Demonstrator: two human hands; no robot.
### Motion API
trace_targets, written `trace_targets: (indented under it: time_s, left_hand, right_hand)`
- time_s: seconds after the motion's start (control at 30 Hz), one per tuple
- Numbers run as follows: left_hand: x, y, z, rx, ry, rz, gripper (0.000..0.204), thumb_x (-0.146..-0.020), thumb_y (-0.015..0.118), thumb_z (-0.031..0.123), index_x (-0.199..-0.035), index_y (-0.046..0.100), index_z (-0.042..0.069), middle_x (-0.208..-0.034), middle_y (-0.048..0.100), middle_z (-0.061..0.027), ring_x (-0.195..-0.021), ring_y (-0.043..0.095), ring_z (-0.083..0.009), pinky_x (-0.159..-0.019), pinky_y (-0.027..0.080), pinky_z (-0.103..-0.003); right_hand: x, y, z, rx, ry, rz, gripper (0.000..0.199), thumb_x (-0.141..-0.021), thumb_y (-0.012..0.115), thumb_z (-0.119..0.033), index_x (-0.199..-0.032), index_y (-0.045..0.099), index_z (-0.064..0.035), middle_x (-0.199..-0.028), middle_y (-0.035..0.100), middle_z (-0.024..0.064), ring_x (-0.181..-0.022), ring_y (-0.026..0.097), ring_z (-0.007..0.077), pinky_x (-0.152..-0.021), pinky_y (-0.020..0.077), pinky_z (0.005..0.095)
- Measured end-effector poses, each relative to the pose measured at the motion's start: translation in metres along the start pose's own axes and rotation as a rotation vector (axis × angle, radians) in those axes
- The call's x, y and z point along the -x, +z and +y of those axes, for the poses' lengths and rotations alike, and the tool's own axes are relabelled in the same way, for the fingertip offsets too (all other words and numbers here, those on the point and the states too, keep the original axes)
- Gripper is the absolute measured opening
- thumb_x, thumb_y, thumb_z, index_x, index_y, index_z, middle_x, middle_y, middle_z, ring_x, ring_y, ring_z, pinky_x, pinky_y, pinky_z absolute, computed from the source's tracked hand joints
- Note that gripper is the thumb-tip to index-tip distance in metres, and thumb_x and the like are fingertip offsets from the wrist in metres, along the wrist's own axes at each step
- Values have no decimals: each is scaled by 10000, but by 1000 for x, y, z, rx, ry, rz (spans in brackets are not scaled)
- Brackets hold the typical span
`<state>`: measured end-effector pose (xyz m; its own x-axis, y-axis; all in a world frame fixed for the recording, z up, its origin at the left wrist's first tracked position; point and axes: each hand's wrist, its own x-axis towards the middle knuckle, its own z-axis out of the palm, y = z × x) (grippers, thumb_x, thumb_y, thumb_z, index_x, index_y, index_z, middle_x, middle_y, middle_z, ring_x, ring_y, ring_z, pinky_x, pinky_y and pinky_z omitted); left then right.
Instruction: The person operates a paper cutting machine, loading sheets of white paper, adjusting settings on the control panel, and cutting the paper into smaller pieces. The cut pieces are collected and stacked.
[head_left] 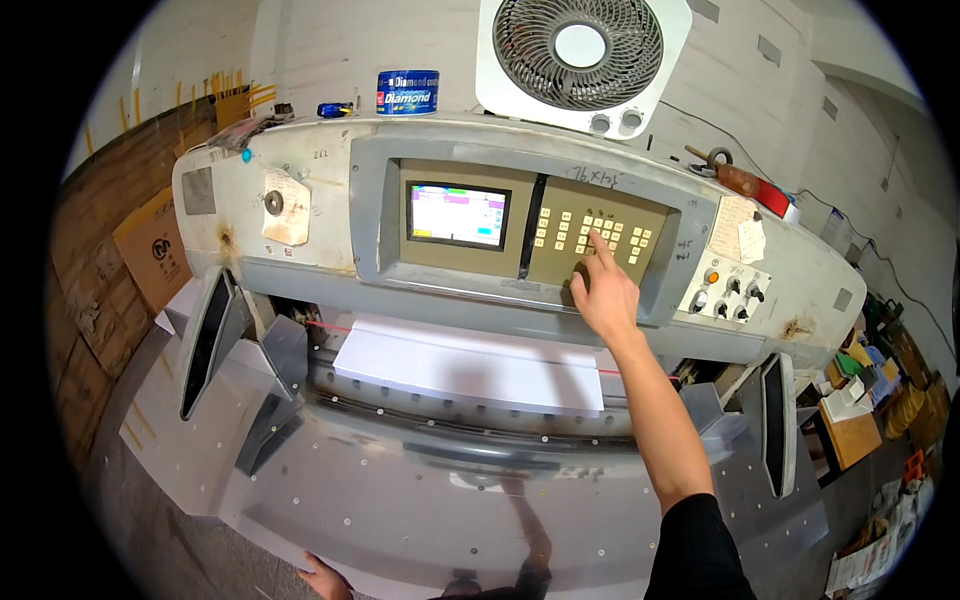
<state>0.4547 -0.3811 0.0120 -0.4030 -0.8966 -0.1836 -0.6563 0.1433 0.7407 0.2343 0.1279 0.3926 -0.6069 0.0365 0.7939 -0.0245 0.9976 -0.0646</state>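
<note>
My right hand [607, 292] reaches up to the keypad [598, 232] of a large paper cutting machine [460, 275]. Its index finger is stretched onto the pale keys, the thumb stands apart, and nothing is held. Left of the keypad a small screen [457, 214] is lit. Under the machine's front beam lies a stack of white paper [470, 370], with a red line of light beside both ends. My left hand [325, 578] rests at the near edge of the shiny metal table [400, 490], fingers extended and partly cut off by the picture's lower rim.
Atop the machine stand a white fan [580, 45], a blue can [407, 92] and a tape measure [335, 109]. Knobs fill a switch panel [728, 293] at right. Upright guards [208, 345] flank the table. Cardboard [150, 245] leans at left; piled goods [865, 375] stand at right.
</note>
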Motion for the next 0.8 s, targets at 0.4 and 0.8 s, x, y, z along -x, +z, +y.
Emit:
trace_targets:
  time_s: [0.4, 0.8]
  left_hand:
    - [-43, 42, -47, 276, 29, 67, 732, -876, 516, 473, -1317, 323, -79, -1232, 475, -271, -1074, 533, -365, -891, 442, -400]
    - [-37, 40, -39, 414, 19, 41, 731, -873, 517, 474, -1317, 331, -76, -1231, 473, -279, -1069, 534, -374, -893, 439, -409]
  right_hand:
    - [37, 12, 22, -122, 40, -83, 175, -758, 582, -184, -847, 601, -35, -1369, 426, 106, -818, 622, 323, -676, 512, 406]
    - [42, -3, 41, -36, 181, -91, 219, -764, 610, -210, -814, 600, 3, -1358, 420, 164, -870, 609, 364, -720, 505, 417]
